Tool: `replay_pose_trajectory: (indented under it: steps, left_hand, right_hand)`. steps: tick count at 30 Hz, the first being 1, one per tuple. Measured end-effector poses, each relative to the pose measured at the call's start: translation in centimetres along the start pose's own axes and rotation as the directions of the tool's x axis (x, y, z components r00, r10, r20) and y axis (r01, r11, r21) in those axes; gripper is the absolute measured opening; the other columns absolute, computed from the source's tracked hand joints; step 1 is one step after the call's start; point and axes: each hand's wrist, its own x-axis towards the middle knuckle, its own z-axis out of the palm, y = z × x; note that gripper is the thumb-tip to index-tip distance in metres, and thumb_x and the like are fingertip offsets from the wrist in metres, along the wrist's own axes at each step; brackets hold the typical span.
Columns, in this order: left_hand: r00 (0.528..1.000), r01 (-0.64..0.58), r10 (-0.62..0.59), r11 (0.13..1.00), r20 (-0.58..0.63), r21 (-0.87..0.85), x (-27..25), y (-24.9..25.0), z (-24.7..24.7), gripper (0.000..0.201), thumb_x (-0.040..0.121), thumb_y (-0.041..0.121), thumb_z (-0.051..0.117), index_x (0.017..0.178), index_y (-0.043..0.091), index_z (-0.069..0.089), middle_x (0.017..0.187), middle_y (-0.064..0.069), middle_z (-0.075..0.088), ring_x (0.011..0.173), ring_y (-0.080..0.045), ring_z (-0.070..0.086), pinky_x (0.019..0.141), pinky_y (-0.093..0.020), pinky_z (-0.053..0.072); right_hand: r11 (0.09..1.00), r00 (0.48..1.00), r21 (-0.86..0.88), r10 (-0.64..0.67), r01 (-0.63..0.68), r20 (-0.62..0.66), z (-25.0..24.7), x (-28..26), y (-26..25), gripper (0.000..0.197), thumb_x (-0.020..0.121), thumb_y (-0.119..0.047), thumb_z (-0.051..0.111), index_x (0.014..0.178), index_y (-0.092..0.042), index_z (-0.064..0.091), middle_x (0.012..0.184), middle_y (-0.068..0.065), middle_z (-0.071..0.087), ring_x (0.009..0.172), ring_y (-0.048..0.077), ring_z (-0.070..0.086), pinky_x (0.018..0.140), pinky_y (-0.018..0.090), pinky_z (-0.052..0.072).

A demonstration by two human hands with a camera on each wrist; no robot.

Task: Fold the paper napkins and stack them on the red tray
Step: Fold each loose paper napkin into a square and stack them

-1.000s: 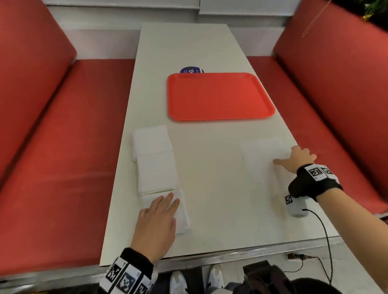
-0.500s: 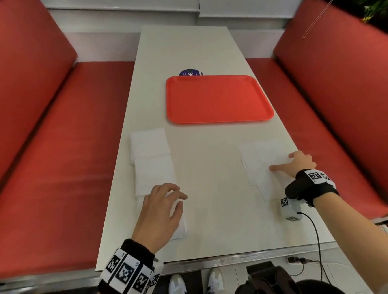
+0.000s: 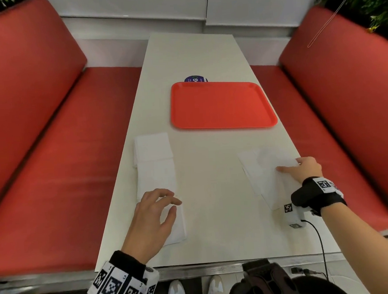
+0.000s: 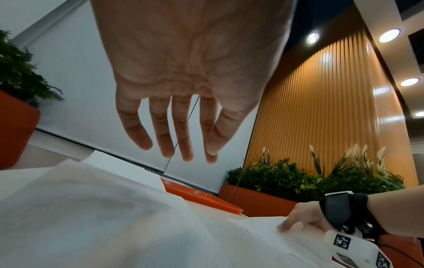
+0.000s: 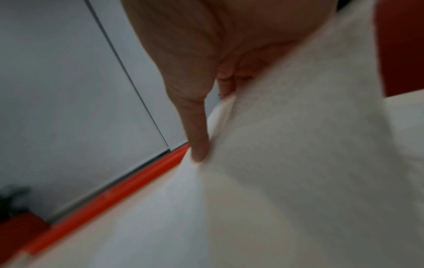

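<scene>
The red tray [image 3: 222, 105] lies bare at mid-table. A row of three overlapping white napkins [image 3: 154, 170] runs along the left side. My left hand [image 3: 156, 213] hovers over the nearest napkin [image 3: 178, 228]; in the left wrist view its fingers [image 4: 179, 150] hang loosely spread, apart from the paper [image 4: 91, 217]. Unfolded napkins [image 3: 261, 176] lie on the right. My right hand [image 3: 302, 169] pinches the right edge of the upper one, one digit stretched on top; the right wrist view shows the paper [image 5: 298, 163] lifted against the palm, hiding the other fingers.
Red benches [image 3: 40, 157] flank the white table [image 3: 216, 214] on both sides. A dark purple round object [image 3: 195, 79] peeks out behind the tray. The right napkins lie close to the table's right edge. Plants [image 4: 286, 177] stand beyond the right bench.
My left hand has lifted off the nearest napkin, its fingers now loosely curled. My right hand has drawn back along the right napkin and taken hold of its edge.
</scene>
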Motion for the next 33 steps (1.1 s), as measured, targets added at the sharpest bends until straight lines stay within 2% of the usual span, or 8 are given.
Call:
replay_pose_trajectory:
  steps: [3, 7, 13, 17, 21, 24, 28, 33]
  left_hand:
    - [0.999, 0.03, -0.032, 0.989, -0.009, -0.142, 0.3, 0.6, -0.6, 0.023, 0.091, 0.011, 0.061, 0.096, 0.032, 0.069, 0.106, 0.021, 0.062, 0.111, -0.001, 0.053, 0.095, -0.019, 0.039]
    - [0.996, 0.093, -0.088, 0.907, 0.03, -0.411, 2.2, 2.8, -1.8, 0.02, 0.09, 0.005, 0.063, 0.094, 0.022, 0.073, 0.093, 0.011, 0.074, 0.093, -0.006, 0.068, 0.087, -0.022, 0.05]
    - [0.996, 0.094, -0.066, 0.748, 0.067, -0.657, 5.6, 6.1, -1.9, 0.013, 0.09, 0.007, 0.063, 0.1, 0.007, 0.071, 0.091, -0.009, 0.075, 0.086, -0.024, 0.072, 0.077, -0.025, 0.053]
    - [0.994, 0.104, -0.073, 0.597, 0.076, -0.795, 6.7, 8.1, -2.4, 0.035, 0.083, 0.024, 0.065, 0.114, 0.009, 0.066, 0.098, -0.013, 0.074, 0.089, -0.026, 0.072, 0.075, -0.033, 0.058]
    - [0.972, 0.203, -0.215, 0.553, 0.097, -0.808, 6.8, 7.2, -2.1, 0.029, 0.08, 0.033, 0.076, 0.059, 0.024, 0.058, 0.06, 0.001, 0.055, 0.073, -0.026, 0.065, 0.072, -0.041, 0.057]
    - [0.959, 0.211, -0.272, 0.506, 0.078, -0.836, 5.8, 5.5, -2.1, 0.015, 0.092, 0.008, 0.06, 0.088, 0.015, 0.073, 0.086, -0.009, 0.073, 0.095, -0.034, 0.07, 0.078, -0.044, 0.058]
    - [0.949, 0.245, -0.292, 0.462, 0.115, -0.852, 4.6, 3.9, -3.2, 0.026, 0.094, 0.004, 0.053, 0.117, 0.003, 0.064, 0.112, -0.009, 0.072, 0.104, -0.026, 0.069, 0.08, -0.033, 0.059]
    - [0.948, 0.262, -0.29, 0.488, 0.128, -0.833, 4.4, 3.3, -4.0, 0.024, 0.093, 0.006, 0.055, 0.114, 0.004, 0.066, 0.11, -0.009, 0.073, 0.102, -0.026, 0.069, 0.077, -0.03, 0.058]
  right_hand:
    - [0.971, 0.992, 0.203, -0.129, 0.127, -0.002, -0.8, -0.6, -0.6, 0.033, 0.075, -0.035, 0.079, 0.089, -0.006, 0.072, 0.094, 0.015, 0.073, 0.085, 0.031, 0.068, 0.077, 0.037, 0.055]
    - [0.814, 0.935, 0.503, -0.353, 0.289, 0.035, -2.5, -4.5, -4.5, 0.02, 0.079, -0.018, 0.077, 0.095, -0.006, 0.073, 0.075, 0.0, 0.075, 0.064, 0.014, 0.07, 0.055, 0.021, 0.054]
    - [0.618, 0.789, 0.725, -0.589, 0.304, 0.172, -2.5, -11.8, -11.0, 0.026, 0.083, -0.01, 0.072, 0.109, -0.011, 0.07, 0.094, 0.013, 0.075, 0.078, 0.024, 0.071, 0.069, 0.034, 0.058]
    - [0.546, 0.622, 0.588, -0.778, 0.597, 0.09, 0.4, -16.1, -13.2, 0.032, 0.08, -0.006, 0.075, 0.11, -0.014, 0.068, 0.084, 0.003, 0.074, 0.067, 0.011, 0.065, 0.061, 0.023, 0.053]
    - [0.477, 0.415, 0.422, -0.879, 0.771, 0.236, 4.1, -19.4, -13.7, 0.056, 0.071, -0.018, 0.079, 0.121, -0.032, 0.062, 0.063, -0.006, 0.053, 0.047, 0.007, 0.045, 0.054, 0.013, 0.039]
    - [0.523, 0.454, 0.492, -0.851, 0.696, 0.263, 4.4, -19.6, -13.6, 0.06, 0.068, -0.029, 0.085, 0.123, -0.036, 0.06, 0.071, -0.003, 0.053, 0.047, 0.007, 0.041, 0.054, 0.016, 0.037]
    - [0.664, 0.688, 0.506, -0.704, 0.55, 0.176, 4.2, -16.7, -13.6, 0.038, 0.076, -0.039, 0.078, 0.111, -0.036, 0.065, 0.08, -0.005, 0.054, 0.06, 0.011, 0.043, 0.062, 0.017, 0.039]
    - [0.727, 0.523, 0.642, -0.655, 0.243, 0.545, 5.6, -16.5, -13.7, 0.024, 0.088, -0.017, 0.068, 0.109, -0.006, 0.071, 0.099, 0.013, 0.074, 0.088, 0.022, 0.069, 0.074, 0.027, 0.054]
